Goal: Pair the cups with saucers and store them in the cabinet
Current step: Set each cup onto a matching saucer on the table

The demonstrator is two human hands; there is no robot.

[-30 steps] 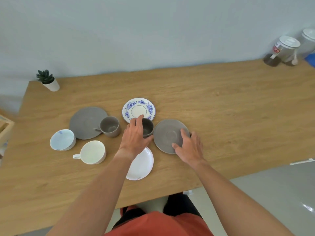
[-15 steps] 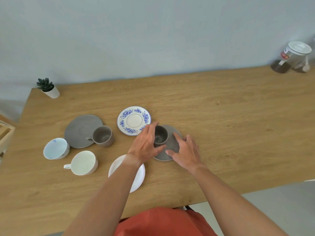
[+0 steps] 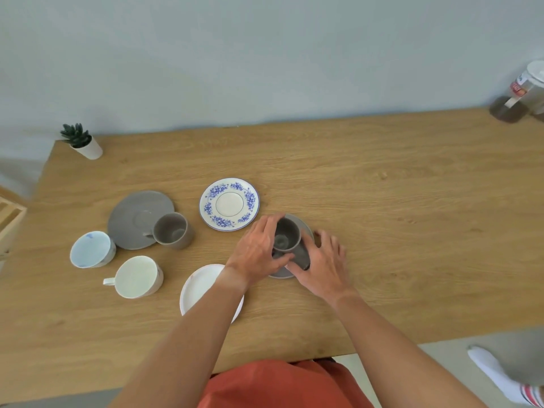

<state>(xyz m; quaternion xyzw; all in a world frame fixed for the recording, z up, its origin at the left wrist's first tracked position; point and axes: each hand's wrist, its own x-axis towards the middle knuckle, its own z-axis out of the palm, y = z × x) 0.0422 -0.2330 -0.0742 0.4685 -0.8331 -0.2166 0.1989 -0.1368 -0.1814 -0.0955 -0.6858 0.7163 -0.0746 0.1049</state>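
A person's left hand (image 3: 259,250) is curling around the left side of a small dark grey cup (image 3: 285,238), fingers wrapped to its far rim and thumb under its near side, holding it upright with its mouth facing up. The right hand (image 3: 322,263) is gripping the near right edge of the grey saucer (image 3: 306,231) beneath the cup, thumb pressing on top and fingers spread loosely toward the far right. Cup and saucer are sitting between the two hands, near the middle of the wooden table (image 3: 382,216); whether the cup is resting on the saucer or just above it cannot be told. Just to the far left is lying a blue floral saucer (image 3: 229,204). Farther left, a second grey cup (image 3: 173,231) is touching a larger grey saucer (image 3: 132,216), with a blue-tinted cup (image 3: 91,249) and a white cup (image 3: 137,277) nearer. A white saucer (image 3: 200,287) is showing partly under the left forearm.
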